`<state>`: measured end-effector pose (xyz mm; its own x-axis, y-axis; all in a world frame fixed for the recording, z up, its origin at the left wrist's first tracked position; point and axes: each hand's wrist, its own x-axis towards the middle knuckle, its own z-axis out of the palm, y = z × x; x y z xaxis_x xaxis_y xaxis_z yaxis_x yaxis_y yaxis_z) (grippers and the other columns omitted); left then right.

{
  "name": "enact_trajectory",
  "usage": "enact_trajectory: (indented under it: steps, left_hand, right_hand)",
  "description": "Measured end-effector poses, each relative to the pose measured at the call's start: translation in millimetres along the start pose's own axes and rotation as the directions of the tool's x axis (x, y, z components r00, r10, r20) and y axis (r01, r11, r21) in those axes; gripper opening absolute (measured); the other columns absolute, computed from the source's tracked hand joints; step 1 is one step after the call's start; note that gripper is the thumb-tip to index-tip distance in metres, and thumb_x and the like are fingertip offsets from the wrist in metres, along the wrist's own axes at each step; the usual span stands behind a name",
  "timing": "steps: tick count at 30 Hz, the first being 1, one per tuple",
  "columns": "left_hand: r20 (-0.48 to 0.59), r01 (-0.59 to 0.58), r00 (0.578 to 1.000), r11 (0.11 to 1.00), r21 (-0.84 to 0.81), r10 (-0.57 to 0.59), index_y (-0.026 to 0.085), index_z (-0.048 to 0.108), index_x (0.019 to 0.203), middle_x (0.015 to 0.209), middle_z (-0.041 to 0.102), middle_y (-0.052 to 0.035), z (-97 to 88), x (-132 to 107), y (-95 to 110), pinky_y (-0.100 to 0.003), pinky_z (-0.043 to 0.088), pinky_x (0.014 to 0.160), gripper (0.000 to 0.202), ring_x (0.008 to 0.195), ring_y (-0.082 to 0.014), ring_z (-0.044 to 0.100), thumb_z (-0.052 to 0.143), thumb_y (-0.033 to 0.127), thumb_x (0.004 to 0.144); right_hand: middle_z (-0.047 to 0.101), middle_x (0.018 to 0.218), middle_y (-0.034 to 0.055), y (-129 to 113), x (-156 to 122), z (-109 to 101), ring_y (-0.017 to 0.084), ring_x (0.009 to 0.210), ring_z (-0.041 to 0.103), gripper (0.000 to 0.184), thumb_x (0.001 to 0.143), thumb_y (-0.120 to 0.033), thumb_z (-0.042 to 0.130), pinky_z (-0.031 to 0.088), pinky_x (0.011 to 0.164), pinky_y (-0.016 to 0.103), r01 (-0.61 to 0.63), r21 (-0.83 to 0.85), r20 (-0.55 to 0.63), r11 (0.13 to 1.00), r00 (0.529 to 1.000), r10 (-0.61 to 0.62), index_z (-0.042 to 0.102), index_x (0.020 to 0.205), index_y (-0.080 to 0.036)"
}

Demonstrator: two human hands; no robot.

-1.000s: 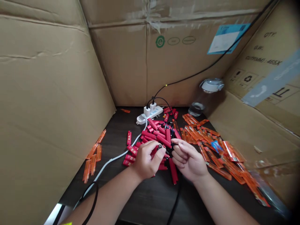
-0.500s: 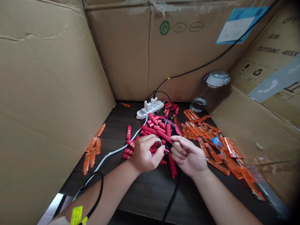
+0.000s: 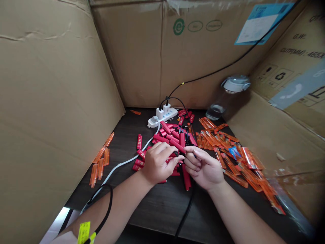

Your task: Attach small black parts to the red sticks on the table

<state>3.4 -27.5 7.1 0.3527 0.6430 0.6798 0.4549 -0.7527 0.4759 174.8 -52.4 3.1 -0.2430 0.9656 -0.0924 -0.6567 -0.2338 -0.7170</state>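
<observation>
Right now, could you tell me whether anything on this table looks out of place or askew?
Yes: the red sticks lie in a jumbled heap around the power strip's white cable, and one blue packet sits alone among the orange sleeves. The clear bottle appears to lean towards the cardboard wall.

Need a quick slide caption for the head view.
Left hand and right hand pinch a small black part over a pile of red sticks, orange wrappers alongside.

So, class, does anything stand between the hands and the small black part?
Nothing visible does. The left hand pinches the small black part above the red sticks, and the right hand has its fingertips against it.
</observation>
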Motion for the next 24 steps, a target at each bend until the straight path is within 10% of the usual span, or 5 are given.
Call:
enact_trajectory:
  steps: [24]
  left_hand:
    - [0.028, 0.005, 1.000, 0.983, -0.181, 0.000, 0.015, 0.064, 0.106, 0.086, 0.067, -0.0078, 5.7, -2.2, -1.8, -0.028, 0.050, 0.073, 0.023, 0.078, -0.0157, 0.062, 0.052, 0.017, 0.087]
  right_hand:
    - [0.020, 0.052, -0.0084, -1.4, -1.0, 1.4, 0.006, 0.042, 0.014, 0.019, 0.078, -0.026, 0.057, 0.017, 0.036, 0.015, 0.003, -0.009, 0.006, 1.000, 1.000, -0.003, 0.069, 0.089, -0.017]
